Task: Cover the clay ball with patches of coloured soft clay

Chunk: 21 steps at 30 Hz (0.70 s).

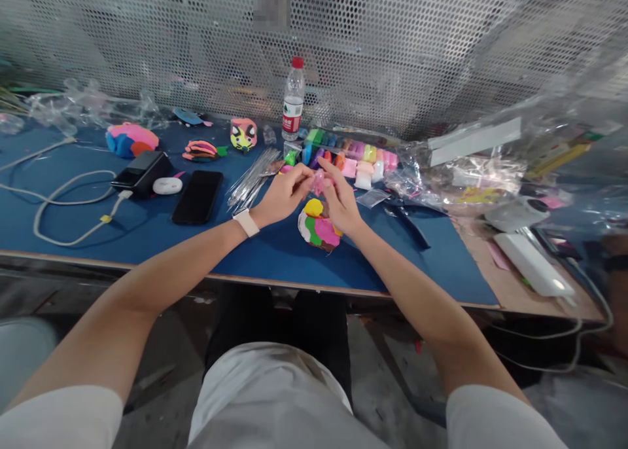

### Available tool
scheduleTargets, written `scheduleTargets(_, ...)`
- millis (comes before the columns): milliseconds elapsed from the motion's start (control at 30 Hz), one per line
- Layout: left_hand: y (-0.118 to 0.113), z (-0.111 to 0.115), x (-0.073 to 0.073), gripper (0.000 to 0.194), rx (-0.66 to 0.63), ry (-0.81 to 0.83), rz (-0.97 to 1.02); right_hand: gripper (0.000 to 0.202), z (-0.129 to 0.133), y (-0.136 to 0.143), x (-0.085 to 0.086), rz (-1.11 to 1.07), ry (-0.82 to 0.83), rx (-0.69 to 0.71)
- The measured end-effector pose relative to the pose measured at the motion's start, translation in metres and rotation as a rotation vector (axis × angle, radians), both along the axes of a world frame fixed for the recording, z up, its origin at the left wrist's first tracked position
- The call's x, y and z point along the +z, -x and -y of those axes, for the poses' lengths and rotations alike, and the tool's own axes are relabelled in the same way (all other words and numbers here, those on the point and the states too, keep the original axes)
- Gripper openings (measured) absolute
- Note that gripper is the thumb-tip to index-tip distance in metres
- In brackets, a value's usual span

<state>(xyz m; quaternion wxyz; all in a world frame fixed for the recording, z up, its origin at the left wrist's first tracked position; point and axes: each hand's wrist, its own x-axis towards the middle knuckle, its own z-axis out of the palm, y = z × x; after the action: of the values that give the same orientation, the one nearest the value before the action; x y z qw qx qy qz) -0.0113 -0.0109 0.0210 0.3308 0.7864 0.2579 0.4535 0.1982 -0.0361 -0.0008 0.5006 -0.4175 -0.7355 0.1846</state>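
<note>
Between my two hands is a small pink packet [320, 183], shiny like clear wrap around clay. My left hand [284, 195] pinches its left side with thumb and fingertips. On its other side, my right hand [342, 203] has thumb and fingers closed on it. Just below the hands lies a multicoloured clay figure [321, 230] in pink, green, white and brown, topped by a yellow lump [313, 207]; my right hand hides part of its right edge. Beyond my fingers sit several coloured clay packs [363, 164] in rows.
Left of my hands lie wires [252, 177], a black phone [197, 197], a white case [167, 186] and a black charger [142, 174] with cable. Clay models [132, 139] and a bottle [293, 102] stand behind. To the right are pliers [412, 225], plastic bags [456, 174] and a power bank [534, 266].
</note>
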Motion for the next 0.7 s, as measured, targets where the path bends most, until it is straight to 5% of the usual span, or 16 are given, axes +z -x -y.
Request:
scheduleTargets(333,0.010,-0.020,-0.004,0.023,0.167,-0.087,-0.004,0.060,-0.025,-0.019,0.002,-0.409,0.184,0.013)
scheduleTargets(500,0.008,-0.023,-0.008,0.017,0.202,-0.217,-0.068,0.068,-0.016,-0.015,0.005,-0.296,0.272,0.018)
scheduleTargets(700,0.007,-0.023,-0.008,0.006,0.269,-0.404,-0.046,0.050,-0.010,-0.013,0.004,-0.152,0.218,-0.007)
